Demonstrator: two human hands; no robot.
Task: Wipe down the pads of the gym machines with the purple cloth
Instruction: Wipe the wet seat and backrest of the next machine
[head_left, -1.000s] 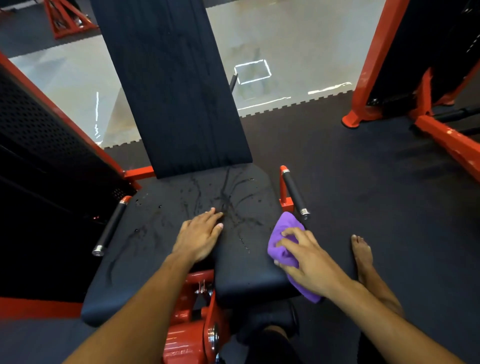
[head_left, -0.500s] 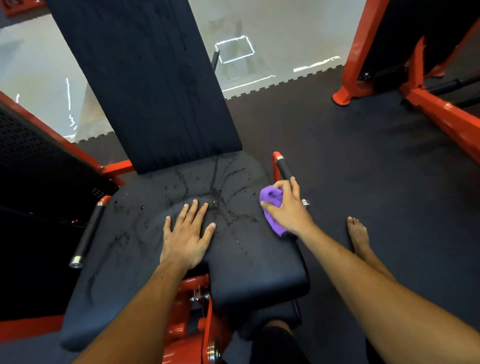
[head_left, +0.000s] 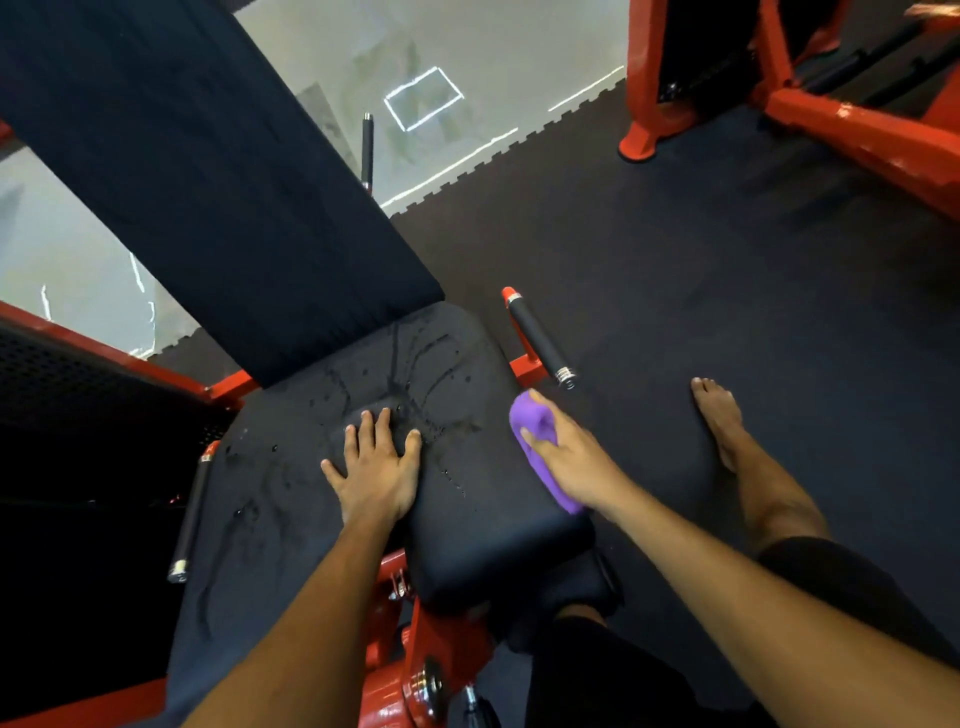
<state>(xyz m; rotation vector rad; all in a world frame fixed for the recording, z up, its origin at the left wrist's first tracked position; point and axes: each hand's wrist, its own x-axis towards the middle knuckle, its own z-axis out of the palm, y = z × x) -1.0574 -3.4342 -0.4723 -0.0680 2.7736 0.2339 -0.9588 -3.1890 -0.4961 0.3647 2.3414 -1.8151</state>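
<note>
The purple cloth (head_left: 540, 457) is gripped by the right hand (head_left: 569, 457) against the wet-streaked black seat pad (head_left: 467, 499) mid-frame, left hand (head_left: 376, 470) laid flat, dark rubber flooring (head_left: 727, 291) seen around.

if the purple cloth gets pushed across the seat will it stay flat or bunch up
The purple cloth probably bunches: it already looks crumpled into soft folds under the right hand. It likely weighs little and flops when lifted. Wet streaks on the seat pad may make it drag.
</note>
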